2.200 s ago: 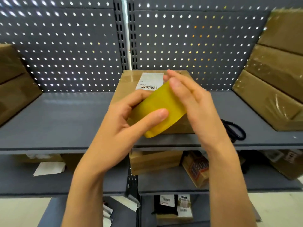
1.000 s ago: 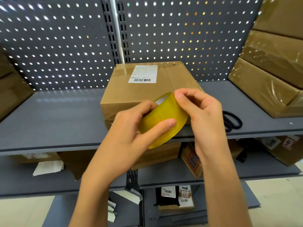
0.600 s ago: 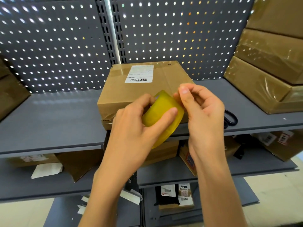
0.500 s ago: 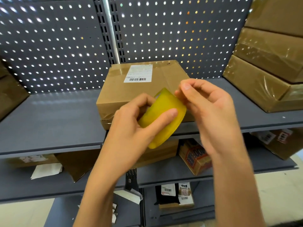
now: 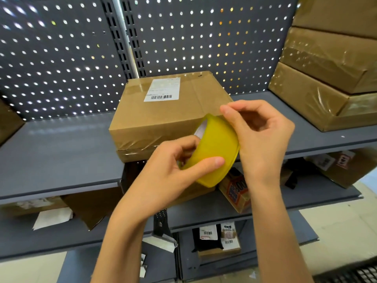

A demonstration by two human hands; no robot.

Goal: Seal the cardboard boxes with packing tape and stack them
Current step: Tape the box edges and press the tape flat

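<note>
Left hand [image 5: 173,172] grips yellow packing-tape roll [image 5: 214,152] at front edge of shelf [image 5: 61,156], before cardboard box [image 5: 163,117]. Right hand [image 5: 263,135] pinches at roll's top rim; tape end indiscernible. Advice: steady roll, peel slowly.

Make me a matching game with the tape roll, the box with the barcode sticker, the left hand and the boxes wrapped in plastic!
Things:
1. tape roll
2. box with the barcode sticker
3. left hand
4. plastic-wrapped boxes

Matches:
A. stacked at the right on the shelf
B. yellow
C. grips the roll
D. middle of the shelf

Pairs: 1-B, 2-D, 3-C, 4-A
</note>
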